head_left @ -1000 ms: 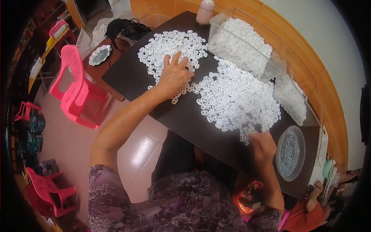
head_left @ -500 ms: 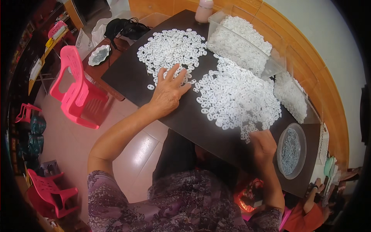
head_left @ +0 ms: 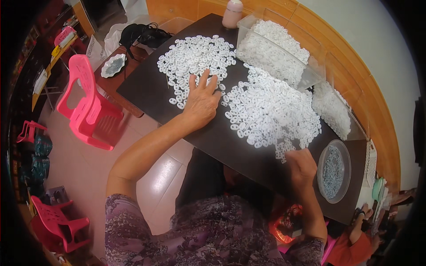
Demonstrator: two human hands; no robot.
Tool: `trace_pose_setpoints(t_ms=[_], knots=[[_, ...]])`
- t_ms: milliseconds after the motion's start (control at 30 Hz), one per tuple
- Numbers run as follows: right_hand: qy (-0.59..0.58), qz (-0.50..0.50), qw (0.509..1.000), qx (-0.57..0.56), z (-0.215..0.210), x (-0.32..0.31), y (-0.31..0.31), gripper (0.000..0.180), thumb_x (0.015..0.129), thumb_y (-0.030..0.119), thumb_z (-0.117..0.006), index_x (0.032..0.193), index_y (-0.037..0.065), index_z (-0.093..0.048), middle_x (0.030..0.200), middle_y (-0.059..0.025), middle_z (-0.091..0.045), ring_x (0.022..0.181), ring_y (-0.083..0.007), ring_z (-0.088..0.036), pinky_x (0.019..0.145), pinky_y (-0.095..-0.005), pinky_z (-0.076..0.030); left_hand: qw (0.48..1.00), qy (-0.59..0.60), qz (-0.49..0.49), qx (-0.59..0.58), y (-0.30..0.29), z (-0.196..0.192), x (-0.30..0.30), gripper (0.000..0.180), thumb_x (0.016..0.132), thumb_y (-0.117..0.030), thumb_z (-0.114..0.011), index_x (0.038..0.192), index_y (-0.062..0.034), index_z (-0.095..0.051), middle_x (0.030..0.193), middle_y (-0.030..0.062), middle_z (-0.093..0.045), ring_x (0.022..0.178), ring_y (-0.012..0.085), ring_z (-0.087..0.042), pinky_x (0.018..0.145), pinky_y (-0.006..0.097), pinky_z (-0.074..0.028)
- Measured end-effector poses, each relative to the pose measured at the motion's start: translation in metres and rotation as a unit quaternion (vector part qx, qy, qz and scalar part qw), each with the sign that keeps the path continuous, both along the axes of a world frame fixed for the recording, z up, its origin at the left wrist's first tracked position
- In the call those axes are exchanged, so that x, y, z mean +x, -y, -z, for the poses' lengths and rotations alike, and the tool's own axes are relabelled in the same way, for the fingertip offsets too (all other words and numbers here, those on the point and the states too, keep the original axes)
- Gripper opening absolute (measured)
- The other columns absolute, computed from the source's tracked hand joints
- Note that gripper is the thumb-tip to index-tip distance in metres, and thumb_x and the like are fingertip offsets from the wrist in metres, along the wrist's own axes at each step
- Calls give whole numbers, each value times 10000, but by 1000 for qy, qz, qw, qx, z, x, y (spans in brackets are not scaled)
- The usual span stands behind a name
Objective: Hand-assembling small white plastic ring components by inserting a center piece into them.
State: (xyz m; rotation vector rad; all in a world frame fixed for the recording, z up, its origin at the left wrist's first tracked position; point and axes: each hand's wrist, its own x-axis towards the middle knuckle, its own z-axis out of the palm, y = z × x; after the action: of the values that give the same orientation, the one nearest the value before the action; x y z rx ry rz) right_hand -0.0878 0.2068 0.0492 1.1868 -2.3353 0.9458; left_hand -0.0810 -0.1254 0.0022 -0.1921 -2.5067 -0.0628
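My left hand (head_left: 202,104) lies with fingers spread at the near edge of the left heap of small white oval two-holed pieces (head_left: 195,55), fingertips on the pieces. My right hand (head_left: 302,165) is closed at the near edge of the larger heap of like white pieces (head_left: 270,106). Its fingertips meet a small patch of white pieces with holes (head_left: 284,150); whether they pinch one is hidden. To the right of that hand stands a round clear tub (head_left: 333,172) of small grey-blue metal-looking parts, too small to name.
Two clear bins (head_left: 306,77) (head_left: 359,126) full of white pieces stand along the table's far right side. A pink bottle (head_left: 232,14) is at the back. A leaf-shaped dish (head_left: 114,65) sits on a side table; pink chairs (head_left: 86,104) stand left. Another person's arm (head_left: 357,226) shows lower right.
My left hand has shifted slightly right, and some white pieces now lie nearer the table edge beside it. My right hand stays in nearly the same place.
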Motion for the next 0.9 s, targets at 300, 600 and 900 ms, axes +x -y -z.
trace_pose_setpoints(t_ms=[300, 600, 900], knots=[[6, 7, 1000, -13, 1, 3, -7, 168, 698, -87, -677, 840, -6, -640, 753, -103, -624, 646, -236, -557, 562, -304, -437, 998, -6, 16, 59, -4, 1, -4, 94, 684, -54, -591, 736, -59, -669, 1101, 162, -548, 1153, 369, -412, 918, 540, -251], [13, 1, 1000, -21, 4, 5, -10, 164, 712, -86, -666, 848, 1, -642, 754, -95, -621, 642, -225, -554, 564, -300, -436, 993, -28, 39, 108, -18, 1, -7, 97, 645, -129, -662, 664, -34, -673, 928, 110, -604, 1020, 296, -469, 893, 490, -270], [0, 9, 1000, -24, 0, 12, -9, 183, 691, -99, -669, 838, 4, -640, 743, -103, -613, 643, -237, -558, 564, -302, -438, 992, -26, 39, 120, -26, 0, -14, 70, 595, -52, -599, 620, 12, -613, 786, 131, -554, 897, 293, -469, 869, 482, -283]])
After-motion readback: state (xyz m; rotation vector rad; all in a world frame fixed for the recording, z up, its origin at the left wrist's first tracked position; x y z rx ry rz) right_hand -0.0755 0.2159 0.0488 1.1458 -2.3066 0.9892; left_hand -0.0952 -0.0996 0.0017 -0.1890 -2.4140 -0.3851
